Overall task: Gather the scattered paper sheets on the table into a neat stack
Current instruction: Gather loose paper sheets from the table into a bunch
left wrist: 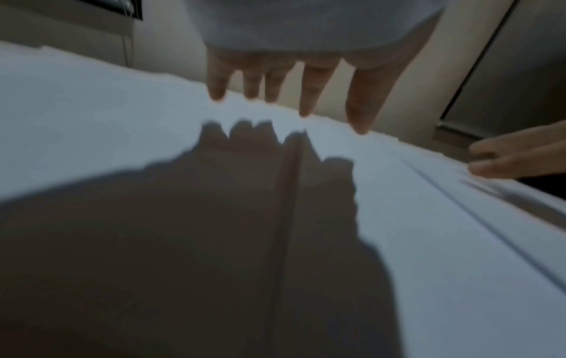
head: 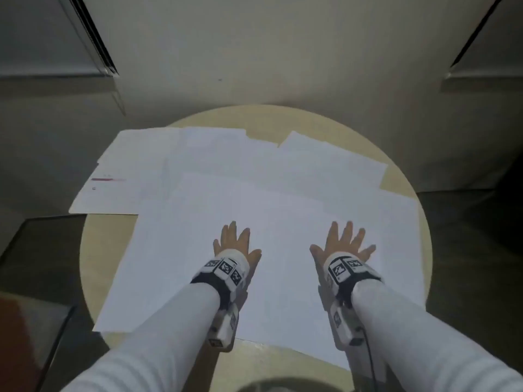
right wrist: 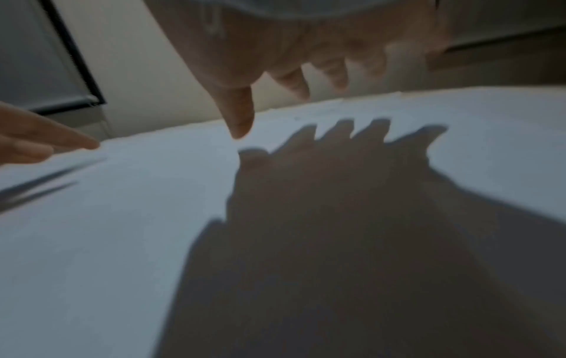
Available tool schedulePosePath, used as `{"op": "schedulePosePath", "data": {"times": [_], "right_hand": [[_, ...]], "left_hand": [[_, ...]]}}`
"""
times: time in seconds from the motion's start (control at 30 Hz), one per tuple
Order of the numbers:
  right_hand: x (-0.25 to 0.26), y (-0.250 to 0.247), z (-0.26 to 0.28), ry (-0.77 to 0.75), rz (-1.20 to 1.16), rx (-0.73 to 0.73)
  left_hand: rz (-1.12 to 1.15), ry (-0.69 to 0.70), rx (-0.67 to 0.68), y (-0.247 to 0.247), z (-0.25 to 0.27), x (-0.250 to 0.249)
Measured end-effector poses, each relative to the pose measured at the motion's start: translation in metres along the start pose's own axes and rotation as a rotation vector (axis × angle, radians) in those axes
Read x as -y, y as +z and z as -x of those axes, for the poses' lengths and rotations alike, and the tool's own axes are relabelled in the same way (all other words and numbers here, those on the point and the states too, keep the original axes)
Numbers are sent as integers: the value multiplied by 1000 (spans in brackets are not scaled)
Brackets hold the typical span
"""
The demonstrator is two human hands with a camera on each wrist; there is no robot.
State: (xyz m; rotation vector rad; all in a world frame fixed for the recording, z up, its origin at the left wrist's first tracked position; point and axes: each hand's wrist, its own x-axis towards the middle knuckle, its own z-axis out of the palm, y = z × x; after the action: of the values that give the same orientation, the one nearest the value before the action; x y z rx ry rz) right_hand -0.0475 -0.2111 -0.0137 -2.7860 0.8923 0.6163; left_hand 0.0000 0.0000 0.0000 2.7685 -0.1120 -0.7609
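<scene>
Several white paper sheets point(head: 268, 193) lie spread and overlapping on a small round beige table point(head: 93, 256). One sheet at the far left point(head: 119, 182) carries a short red mark. My left hand point(head: 236, 243) hovers palm down over the nearest sheet point(head: 175, 273) with its fingers spread. My right hand point(head: 343, 241) hovers the same way a little to the right. The left wrist view shows the straight fingers point(left wrist: 309, 97) just above the paper point(left wrist: 122, 135), casting a shadow. In the right wrist view the fingers point(right wrist: 239, 113) hang above the paper point(right wrist: 122, 218) too. Neither hand holds anything.
Some sheets overhang the table's left and right rims. A dark glass surface point(head: 36, 250) lies low at the left. Pale walls and dark-edged panels point(head: 93, 38) stand behind the table.
</scene>
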Motion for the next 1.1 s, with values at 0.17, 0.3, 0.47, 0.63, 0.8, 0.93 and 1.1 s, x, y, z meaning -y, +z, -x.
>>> {"op": "schedulePosePath", "data": {"times": [0.17, 0.3, 0.47, 0.63, 0.8, 0.93, 1.1], "right_hand": [[5, 17, 7, 132, -136, -1], [24, 18, 5, 102, -205, 58], [32, 11, 0, -208, -400, 76], [3, 7, -6, 131, -384, -118], [6, 11, -3, 296, -394, 13], [13, 12, 0, 276, -464, -45], [6, -1, 1, 324, -482, -70]], "left_hand": [[-49, -120, -1, 20, 1, -4], [-52, -145, 43, 22, -6, -8], [-35, -164, -26, 22, -7, -11], [287, -220, -245, 12, -5, -13], [506, -321, -267, 8, -8, -16], [485, -298, -206, 8, -6, -14], [477, -235, -116, -1, -7, -4]]}}
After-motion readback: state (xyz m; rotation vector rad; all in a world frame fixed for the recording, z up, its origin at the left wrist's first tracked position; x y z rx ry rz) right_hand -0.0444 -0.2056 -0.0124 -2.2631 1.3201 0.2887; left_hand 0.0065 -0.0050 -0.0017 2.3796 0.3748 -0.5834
